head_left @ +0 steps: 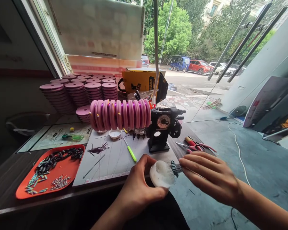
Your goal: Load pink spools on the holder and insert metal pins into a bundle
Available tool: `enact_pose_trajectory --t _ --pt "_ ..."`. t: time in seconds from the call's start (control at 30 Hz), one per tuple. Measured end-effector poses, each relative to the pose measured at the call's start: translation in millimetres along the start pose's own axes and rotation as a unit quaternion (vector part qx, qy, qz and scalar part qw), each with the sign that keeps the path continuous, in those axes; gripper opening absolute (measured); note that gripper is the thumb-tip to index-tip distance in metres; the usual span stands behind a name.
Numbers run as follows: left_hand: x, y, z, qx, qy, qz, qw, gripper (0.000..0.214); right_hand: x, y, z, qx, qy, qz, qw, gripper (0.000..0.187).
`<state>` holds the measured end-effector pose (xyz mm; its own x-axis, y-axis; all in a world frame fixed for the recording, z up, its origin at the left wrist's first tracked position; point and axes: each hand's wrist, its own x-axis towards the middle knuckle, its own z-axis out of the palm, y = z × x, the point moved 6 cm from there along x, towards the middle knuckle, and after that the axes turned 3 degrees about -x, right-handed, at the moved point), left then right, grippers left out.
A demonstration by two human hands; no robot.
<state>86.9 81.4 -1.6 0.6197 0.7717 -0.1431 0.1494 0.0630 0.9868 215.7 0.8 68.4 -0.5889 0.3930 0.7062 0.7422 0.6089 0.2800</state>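
My left hand (141, 183) is closed around a small white round cup (161, 174), held just off the front edge of the desk. My right hand (210, 174) pinches a bundle of thin dark rods (174, 167) whose tips rest in the cup. Straight behind stands a black hand-crank winder (163, 127) carrying a row of pink spools (120, 114) on its shaft.
An orange tray (67, 169) of small beads and tubes lies at the left. Stacks of pink discs (78, 91) fill the back. A green-handled tool (131, 151), loose dark rods (98, 149), a white lid (115, 133) and red scissors (194, 146) lie on the white mat (115, 163).
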Motion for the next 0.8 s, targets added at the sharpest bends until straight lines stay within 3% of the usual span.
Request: enact_pose_trajectory --t 0.33,0.53,0.67,0.8 --pt "5 -12 4.4 -0.152 -0.055 -0.01 0.987 0.038 -13 -5 -1 -0.034 0.0 -0.014 0.999 0.021" --pt "2 -8 4.0 -0.081 -0.029 -0.013 0.996 0.036 -14 -6 2 -0.005 0.002 -0.024 1.0 0.023" --pt "-1 1 -0.6 0.08 0.025 0.009 0.996 0.032 1 18 2 0.061 -0.065 0.105 0.99 0.022" --pt "-1 5 -4.6 0.182 0.094 0.048 0.978 0.032 -2 43 13 0.156 -0.218 0.269 0.925 0.016"
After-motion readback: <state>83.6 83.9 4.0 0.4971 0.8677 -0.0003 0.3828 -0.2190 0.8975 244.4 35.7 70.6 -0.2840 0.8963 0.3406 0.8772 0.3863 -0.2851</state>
